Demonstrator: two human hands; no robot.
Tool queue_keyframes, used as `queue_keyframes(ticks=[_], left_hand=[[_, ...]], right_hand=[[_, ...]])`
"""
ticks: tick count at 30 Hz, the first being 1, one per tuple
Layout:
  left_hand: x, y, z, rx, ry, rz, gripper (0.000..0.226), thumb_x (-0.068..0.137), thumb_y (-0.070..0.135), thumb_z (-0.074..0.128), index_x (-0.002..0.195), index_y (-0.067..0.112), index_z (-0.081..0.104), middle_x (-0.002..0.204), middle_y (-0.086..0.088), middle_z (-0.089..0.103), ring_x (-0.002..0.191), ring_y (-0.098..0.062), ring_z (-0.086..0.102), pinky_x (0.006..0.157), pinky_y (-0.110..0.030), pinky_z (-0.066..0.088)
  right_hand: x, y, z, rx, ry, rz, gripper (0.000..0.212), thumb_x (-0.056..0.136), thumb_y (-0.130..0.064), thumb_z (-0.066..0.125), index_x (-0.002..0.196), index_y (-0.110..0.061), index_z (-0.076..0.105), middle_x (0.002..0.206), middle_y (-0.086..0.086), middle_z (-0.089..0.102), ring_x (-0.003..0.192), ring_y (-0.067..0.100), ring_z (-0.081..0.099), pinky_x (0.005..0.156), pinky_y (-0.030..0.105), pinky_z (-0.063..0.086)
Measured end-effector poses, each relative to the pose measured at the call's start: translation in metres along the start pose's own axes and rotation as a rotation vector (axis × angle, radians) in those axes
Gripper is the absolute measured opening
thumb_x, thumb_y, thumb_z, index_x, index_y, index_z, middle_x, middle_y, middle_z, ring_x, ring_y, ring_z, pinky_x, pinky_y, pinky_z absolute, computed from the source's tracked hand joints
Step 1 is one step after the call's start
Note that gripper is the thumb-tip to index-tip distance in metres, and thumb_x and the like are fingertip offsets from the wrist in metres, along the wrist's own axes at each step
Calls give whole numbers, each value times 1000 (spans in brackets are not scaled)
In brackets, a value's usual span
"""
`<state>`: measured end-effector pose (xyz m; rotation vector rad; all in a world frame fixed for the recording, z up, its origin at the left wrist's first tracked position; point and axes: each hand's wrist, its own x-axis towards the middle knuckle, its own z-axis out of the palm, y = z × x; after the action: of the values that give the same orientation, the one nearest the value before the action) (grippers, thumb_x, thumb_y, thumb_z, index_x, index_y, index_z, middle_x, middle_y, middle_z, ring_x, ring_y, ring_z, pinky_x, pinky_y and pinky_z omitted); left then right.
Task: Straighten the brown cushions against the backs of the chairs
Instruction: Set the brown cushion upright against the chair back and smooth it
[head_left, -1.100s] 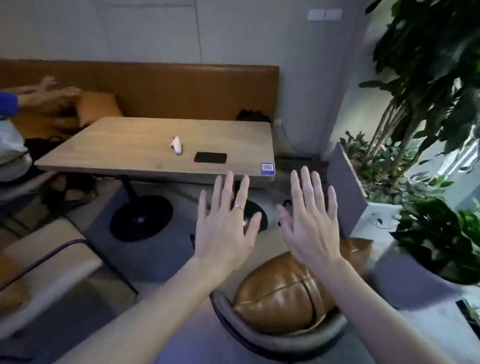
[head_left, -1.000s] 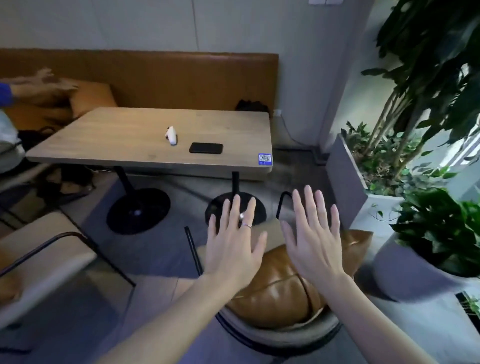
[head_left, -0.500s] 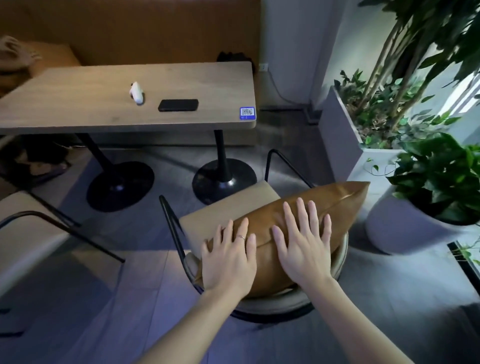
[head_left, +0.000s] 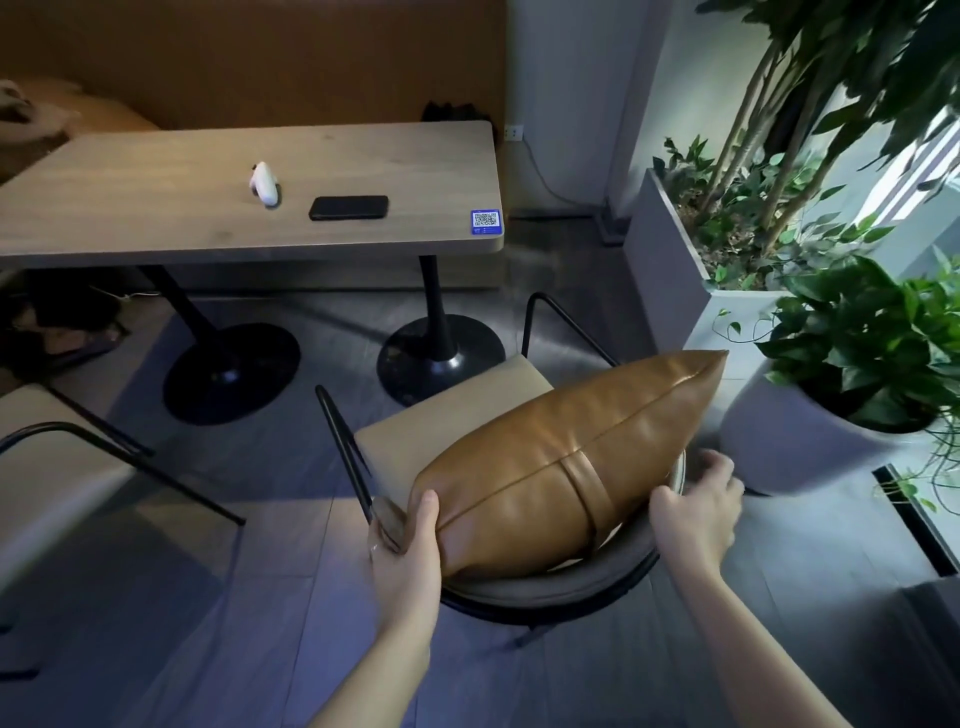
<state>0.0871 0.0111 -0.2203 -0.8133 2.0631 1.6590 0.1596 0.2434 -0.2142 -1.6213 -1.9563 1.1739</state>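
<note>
- Now both palms are off the top of the brown cushion (head_left: 561, 462); 0.5 s ago they lay flat and side by side on its upper face, and 1.0 s ago they hovered open above it.
- Since then the hands have moved apart to the cushion's 2 ends.
- The left hand (head_left: 410, 551) is clenched on the cushion's near left corner, thumb on the top face beside the seam, fingers hidden under the end.
- The right hand (head_left: 698, 506) curls at the cushion's right side, thumb touching the leather near the strap; its fingers reach behind toward the chair back, and whether they grip the cushion or the rim I cannot tell.
- The cushion lies on the chair (head_left: 540, 590), long axis running from near left to far right, its seam uppermost and a short leather strap crossing the near face.
- Its far right corner sticks out past the chair's rim toward the white planter (head_left: 670, 260) and the round pot (head_left: 795, 447).
- Its near long side rests against the curved grey backrest, between the 2 hands.
- The beige seat pad (head_left: 457, 405) shows bare beyond the cushion, on the table side.
- The camera sits closer and lower than 0.5 s ago, so chair and cushion fill more of the view.
- On the wooden table (head_left: 156, 208) the black phone (head_left: 349, 208) and the white object (head_left: 264, 183) keep their places, just beside one another.
</note>
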Motion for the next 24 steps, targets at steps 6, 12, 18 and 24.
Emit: queue_keyframes(ticks=[6, 12, 18, 24], left_hand=[[-1, -4, 17, -356, -179, -343, 136, 32, 93, 73, 151, 43, 31, 151, -4, 49, 132, -38, 50, 104, -69, 39], [3, 1, 16, -366, -128, -283, 101, 48, 83, 73, 133, 34, 44, 137, -6, 59, 121, -36, 57, 103, -65, 44], [29, 16, -1, -331, -138, -226, 116, 51, 84, 71, 149, 32, 37, 144, -6, 54, 126, -36, 54, 101, -65, 45], [69, 43, -24, -349, -124, -181, 127, 41, 84, 74, 151, 35, 36, 142, -7, 56, 123, -37, 55, 99, -68, 45]], right_hand=[[22, 44, 19, 29, -341, 328, 84, 55, -21, 59, 136, -34, 38, 109, 10, 66, 99, 37, 64, 93, 59, 56], [6, 30, 23, -49, -256, 297, 77, 58, -24, 58, 133, -32, 41, 104, 14, 63, 101, 43, 59, 91, 56, 56], [0, 28, 45, -51, -275, 252, 82, 54, -30, 66, 131, -35, 41, 107, 11, 64, 101, 39, 61, 88, 56, 58], [-21, 8, 79, -34, -292, 202, 79, 57, -32, 73, 130, -31, 41, 107, 10, 65, 100, 38, 62, 89, 55, 57]])
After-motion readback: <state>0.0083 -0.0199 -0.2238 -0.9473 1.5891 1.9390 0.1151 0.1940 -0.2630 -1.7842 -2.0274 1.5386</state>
